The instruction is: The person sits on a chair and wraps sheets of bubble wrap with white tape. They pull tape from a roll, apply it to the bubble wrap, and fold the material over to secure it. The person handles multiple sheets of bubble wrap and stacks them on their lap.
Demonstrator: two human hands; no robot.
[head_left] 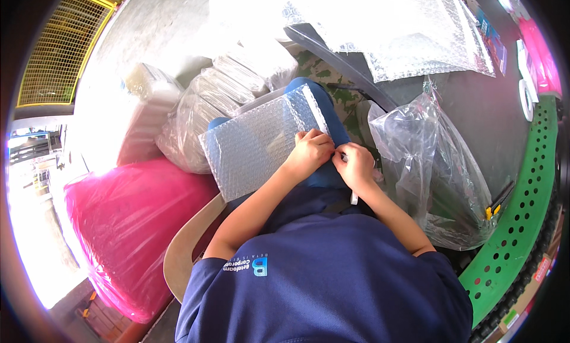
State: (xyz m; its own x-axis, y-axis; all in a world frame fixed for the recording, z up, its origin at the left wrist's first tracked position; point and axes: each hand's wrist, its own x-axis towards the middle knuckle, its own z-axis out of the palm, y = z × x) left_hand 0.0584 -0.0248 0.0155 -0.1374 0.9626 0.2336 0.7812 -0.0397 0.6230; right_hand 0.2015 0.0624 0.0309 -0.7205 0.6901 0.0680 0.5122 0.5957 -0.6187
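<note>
Pink bundle: film-wrapped, bulky, on the seated person's left, beside the pale chair arm.
Bubble-wrap sheets: piled over the far part of the grey bench, reaching past its dark left edge.
Clear bag: crumpled, to the person's right; whether the bench bears it, I cannot tell.
Green strip: curved, punched with holes, beyond the bag.
White packs: in clear plastic, just beyond the knees.
Bubble-wrap piece: flat and slantwise on the lap, one corner past the left thigh, near right corner at the hands.
Left hand: fingers curled in narrow at that near right corner; grip hidden.
Right hand: fingertips drawn together, just beside the left's; cannot tell what they pinch.
Yellow-marked tool: small, by the green strip.
</note>
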